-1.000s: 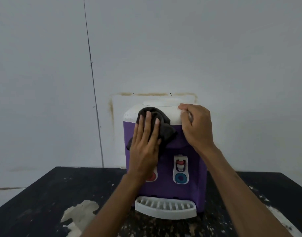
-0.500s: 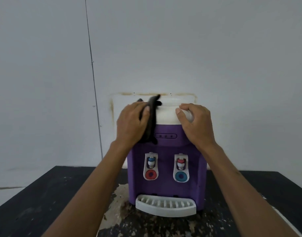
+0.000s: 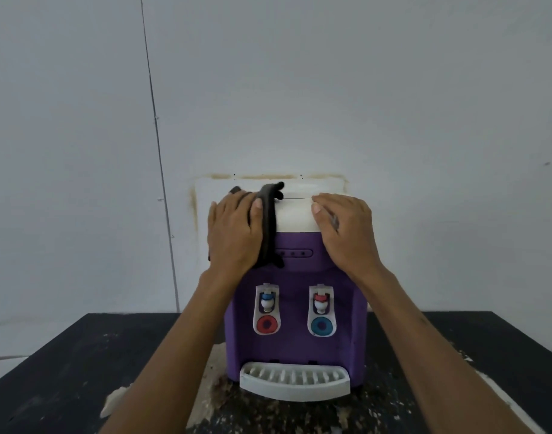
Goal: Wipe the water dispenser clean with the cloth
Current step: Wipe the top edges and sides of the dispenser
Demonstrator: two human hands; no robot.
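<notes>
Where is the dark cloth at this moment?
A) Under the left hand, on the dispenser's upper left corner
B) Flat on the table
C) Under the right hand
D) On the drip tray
A: the cloth hangs over the upper left corner of the dispenser, pressed there by the left hand, while the right hand rests bare on the other corner.

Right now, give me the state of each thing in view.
table: surface flaking.
dispenser: upright on table.
drip tray: fitted at base.
cloth: draped over dispenser's top left, under left hand.
left hand: pressing cloth.
right hand: resting on dispenser's top right.
</notes>
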